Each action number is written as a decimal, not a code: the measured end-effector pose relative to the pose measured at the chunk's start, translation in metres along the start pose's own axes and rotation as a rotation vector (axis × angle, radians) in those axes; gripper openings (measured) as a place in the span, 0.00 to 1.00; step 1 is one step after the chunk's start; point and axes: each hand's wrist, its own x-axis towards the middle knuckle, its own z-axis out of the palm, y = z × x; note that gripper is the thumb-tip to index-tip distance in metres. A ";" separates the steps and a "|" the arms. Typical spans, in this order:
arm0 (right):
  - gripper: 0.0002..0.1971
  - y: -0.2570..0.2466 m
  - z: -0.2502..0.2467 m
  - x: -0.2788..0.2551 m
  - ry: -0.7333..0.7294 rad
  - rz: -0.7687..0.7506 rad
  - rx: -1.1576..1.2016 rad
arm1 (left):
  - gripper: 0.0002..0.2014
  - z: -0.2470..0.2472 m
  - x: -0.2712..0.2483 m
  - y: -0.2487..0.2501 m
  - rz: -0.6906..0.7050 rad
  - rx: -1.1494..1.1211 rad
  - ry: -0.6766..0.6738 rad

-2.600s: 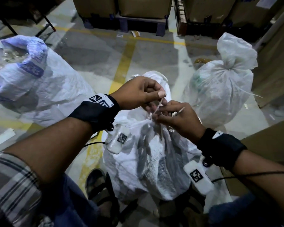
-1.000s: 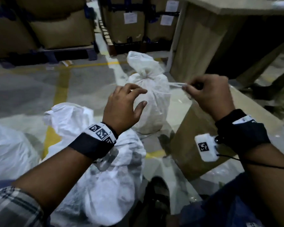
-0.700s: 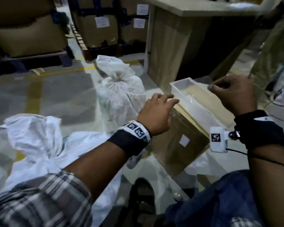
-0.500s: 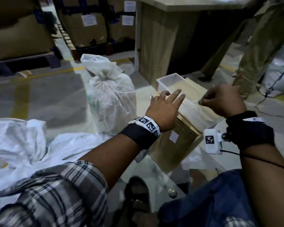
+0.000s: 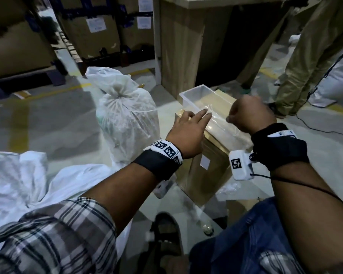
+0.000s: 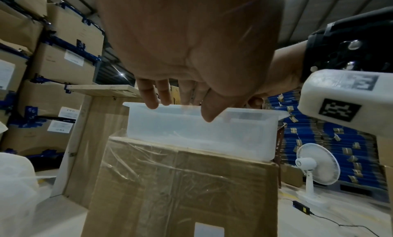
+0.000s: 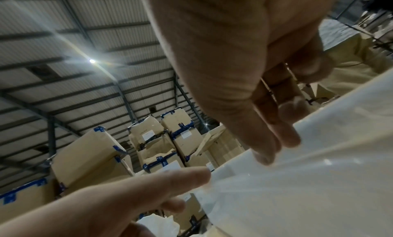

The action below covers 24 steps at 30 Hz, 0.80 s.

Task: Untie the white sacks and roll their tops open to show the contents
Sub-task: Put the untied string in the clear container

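Observation:
A tied white sack (image 5: 125, 115) stands on the floor left of my hands, its neck knotted. An untied white sack (image 5: 28, 180) slumps at lower left. Both hands are away from the sacks, over a clear plastic bin (image 5: 190, 91). My left hand (image 5: 198, 115) has straight fingers reaching over the bin's near rim (image 6: 191, 131) and holds nothing. My right hand (image 5: 229, 118) is curled, its thumb and fingertips (image 7: 274, 150) pressed together at the bin's edge (image 7: 319, 173). A pale translucent tie strip (image 5: 222, 124) runs from them towards my left fingertips.
The bin sits on a film-wrapped cardboard box (image 5: 204, 169) in front of my knees. Behind it is a wooden table (image 5: 178, 46). A person in khaki trousers (image 5: 305, 56) stands at right. Stacked cartons (image 5: 99, 26) line the back. A white fan (image 6: 314, 165) stands further right.
The tie came off the near sack in my right hand. I turned right, and both hands moved from that sack to the clear bin, the right hand lowering to its rim.

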 end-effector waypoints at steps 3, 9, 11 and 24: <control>0.06 -0.035 -0.007 -0.010 0.122 -0.084 0.093 | 0.35 -0.013 -0.014 -0.020 -0.046 -0.055 0.041; 0.09 -0.147 0.008 -0.038 -0.060 -0.400 0.309 | 0.26 -0.057 -0.091 -0.100 -0.240 -0.024 0.080; 0.10 -0.186 0.017 -0.052 -0.123 -0.497 0.309 | 0.26 -0.072 -0.128 -0.128 -0.332 -0.046 0.082; 0.06 -0.349 0.078 -0.149 -0.434 -0.925 0.170 | 0.17 -0.110 -0.367 -0.212 -0.937 -0.114 0.026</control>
